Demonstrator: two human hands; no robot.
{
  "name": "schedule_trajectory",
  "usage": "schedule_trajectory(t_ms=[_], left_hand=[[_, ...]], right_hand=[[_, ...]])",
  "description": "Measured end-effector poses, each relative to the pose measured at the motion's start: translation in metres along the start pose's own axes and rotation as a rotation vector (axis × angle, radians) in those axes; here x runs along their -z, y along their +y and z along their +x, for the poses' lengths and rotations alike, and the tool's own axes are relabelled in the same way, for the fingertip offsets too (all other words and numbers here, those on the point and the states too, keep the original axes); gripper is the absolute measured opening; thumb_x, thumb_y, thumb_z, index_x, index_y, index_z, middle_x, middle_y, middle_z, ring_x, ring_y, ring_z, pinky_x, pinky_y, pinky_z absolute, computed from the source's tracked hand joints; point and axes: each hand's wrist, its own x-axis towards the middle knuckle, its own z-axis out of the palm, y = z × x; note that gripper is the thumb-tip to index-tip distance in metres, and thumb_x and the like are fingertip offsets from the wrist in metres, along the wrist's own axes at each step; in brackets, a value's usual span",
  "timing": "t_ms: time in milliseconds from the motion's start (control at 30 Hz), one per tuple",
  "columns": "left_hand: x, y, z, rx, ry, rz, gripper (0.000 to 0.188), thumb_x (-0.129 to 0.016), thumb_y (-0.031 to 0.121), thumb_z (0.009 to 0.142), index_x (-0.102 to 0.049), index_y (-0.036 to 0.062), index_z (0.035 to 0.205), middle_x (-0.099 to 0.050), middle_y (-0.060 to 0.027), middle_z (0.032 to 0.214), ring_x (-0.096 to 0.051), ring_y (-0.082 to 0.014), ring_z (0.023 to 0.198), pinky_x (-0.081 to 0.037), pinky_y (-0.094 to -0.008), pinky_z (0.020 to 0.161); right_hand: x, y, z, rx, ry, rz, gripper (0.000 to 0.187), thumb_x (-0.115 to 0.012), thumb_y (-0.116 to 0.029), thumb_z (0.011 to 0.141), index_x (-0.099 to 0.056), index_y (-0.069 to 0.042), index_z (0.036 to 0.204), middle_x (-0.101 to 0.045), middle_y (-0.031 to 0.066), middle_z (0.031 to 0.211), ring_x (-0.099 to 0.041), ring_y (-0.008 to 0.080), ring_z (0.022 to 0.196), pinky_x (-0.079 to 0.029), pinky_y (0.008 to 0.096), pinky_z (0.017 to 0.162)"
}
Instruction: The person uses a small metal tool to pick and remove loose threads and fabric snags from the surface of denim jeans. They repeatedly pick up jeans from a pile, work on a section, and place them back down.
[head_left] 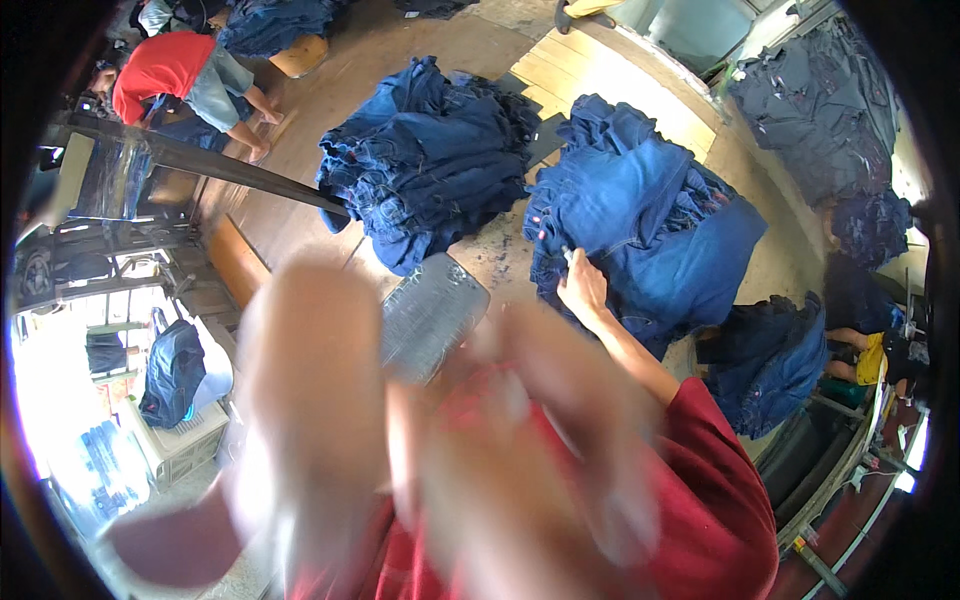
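A large pile of blue jeans [660, 235] lies ahead of me to the right. At its left side my right hand [583, 283] is closed, its fingers pinched around a small pale thing too small to name, which touches or nearly touches the denim. A blurred hand, apparently my left hand [310, 390], fills much of the lower middle close to the camera; its fingers are smeared and hide my lap. Just beyond it, partly covered, is a dark grey, scuffed flat slab [435, 315].
A second jeans pile [430, 150] stands left of the first, beside a dark metal bar [240, 172]. Dark trousers [825, 110] are heaped far right, more jeans [765, 360] nearer. A person in red [170, 75] bends at far left; another in yellow shorts [872, 358] is at right.
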Motion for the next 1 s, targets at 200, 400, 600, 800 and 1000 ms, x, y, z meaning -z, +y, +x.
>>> schedule_trajectory(t_ms=[200,400,600,800,1000], left_hand=[[0.115,-0.126,-0.063,0.834,1.025,0.676,0.07,-0.051,0.069,0.106,-0.07,0.0032,0.12,-0.072,-0.0097,0.109,-0.064,-0.0197,0.094,-0.048,-0.0343,0.081],[0.214,-0.186,-0.111,0.708,0.988,-0.46,0.08,-0.055,0.075,0.103,-0.066,0.0011,0.133,-0.076,-0.0142,0.124,-0.072,-0.0281,0.113,-0.055,-0.04,0.102],[0.281,-0.163,-0.163,0.303,1.359,-0.119,0.072,-0.074,0.023,0.103,-0.036,0.0211,0.164,-0.072,-0.0051,0.117,-0.068,-0.0187,0.093,-0.06,-0.0437,0.09],[0.233,-0.125,-0.279,0.236,1.573,0.038,0.069,-0.067,0.01,0.105,-0.038,0.0231,0.166,-0.068,-0.0044,0.132,-0.068,-0.0205,0.11,-0.059,-0.0454,0.093],[0.142,-0.069,-0.4,-0.137,1.854,0.089,0.063,-0.07,0.008,0.103,-0.045,0.0214,0.159,-0.066,-0.0101,0.143,-0.066,-0.0303,0.129,-0.058,-0.0512,0.108]], right_hand=[[0.098,-0.07,-0.007,0.076,0.3,0.444,0.053,-0.092,-0.013,0.073,-0.059,-0.004,0.114,-0.072,0.0153,0.089,-0.075,0.0382,0.084,-0.059,0.0481,0.075],[0.121,-0.117,-0.014,0.198,0.399,0.476,0.06,-0.091,-0.007,0.068,-0.063,-0.005,0.122,-0.069,0.012,0.091,-0.072,0.0318,0.083,-0.059,0.0421,0.076],[0.066,-0.148,-0.029,0.183,0.193,0.46,0.061,-0.089,-0.008,0.072,-0.057,-0.004,0.124,-0.069,0.0156,0.102,-0.073,0.0372,0.095,-0.06,0.0484,0.08],[0.021,-0.201,-0.104,0.314,-0.185,0.614,0.06,-0.087,-0.01,0.076,-0.049,0.0,0.121,-0.06,0.0233,0.112,-0.069,0.0474,0.096,-0.059,0.0561,0.081],[0.014,-0.249,-0.154,0.487,-0.805,0.852,0.055,-0.088,-0.017,0.086,-0.054,0.002,0.125,-0.07,0.0197,0.115,-0.075,0.0382,0.103,-0.061,0.0465,0.09]])
